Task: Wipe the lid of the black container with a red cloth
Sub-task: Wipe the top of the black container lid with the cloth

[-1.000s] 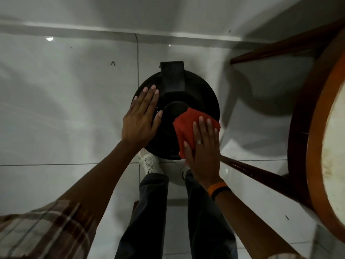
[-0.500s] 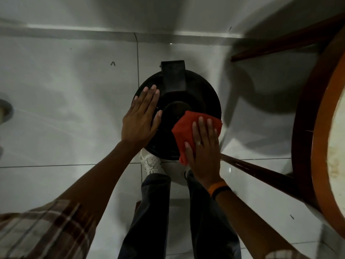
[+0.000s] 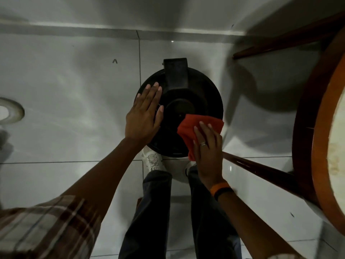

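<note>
A round black container lid point(image 3: 197, 85) with a raised hinge block at its far side stands on the tiled floor in front of my feet. My left hand point(image 3: 144, 116) lies flat on the lid's left part, fingers stretched and together, holding nothing. My right hand point(image 3: 207, 146) presses a folded red cloth point(image 3: 188, 128) onto the lid's near right rim; the fingers lie on top of the cloth. The container's body is hidden under the lid.
A round wooden table point(image 3: 317, 128) with dark legs point(image 3: 261, 169) stands close on the right, one leg running just behind my right wrist. A white wall skirting point(image 3: 93, 30) lies beyond the container. A floor drain point(image 3: 9, 111) sits at the far left.
My right hand has slid the red cloth rightwards and towards the near right rim, baring the lid's centre. My left hand has stayed flat on the lid.
</note>
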